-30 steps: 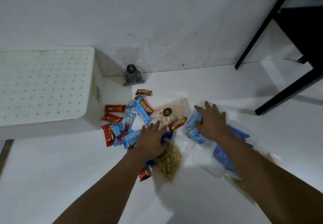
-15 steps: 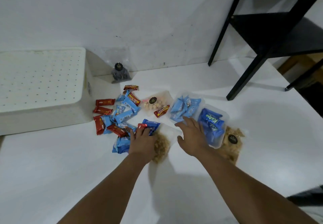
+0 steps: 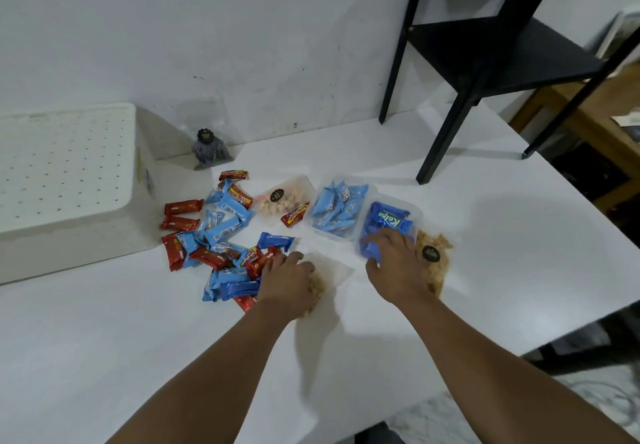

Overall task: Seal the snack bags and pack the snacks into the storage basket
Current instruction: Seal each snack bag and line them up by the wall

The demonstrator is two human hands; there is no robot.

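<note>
My left hand [image 3: 287,281] lies on a clear bag of brown snacks [image 3: 323,279], fingers bent down over its left edge. My right hand [image 3: 394,263] grips the near end of a clear bag of dark blue packets [image 3: 389,220]. Beside that one lies a bag of light blue packets [image 3: 337,209], then a bag of pale puffs [image 3: 284,197]. A second brown snack bag [image 3: 434,260] sits right of my right hand. Loose red and blue wrapped snacks [image 3: 214,235] are scattered on the white table [image 3: 138,339]. The white perforated basket [image 3: 69,184] stands at the left.
A small bag of dark contents [image 3: 209,147] leans against the wall behind the snacks. A black shelf frame [image 3: 485,62] stands on the table's far right corner. The table's right edge [image 3: 571,305] drops to the floor.
My right hand has moved right from the gap between the bags onto the dark blue packet bag. My left hand stays on the brown snack bag, its fingers more bent.
</note>
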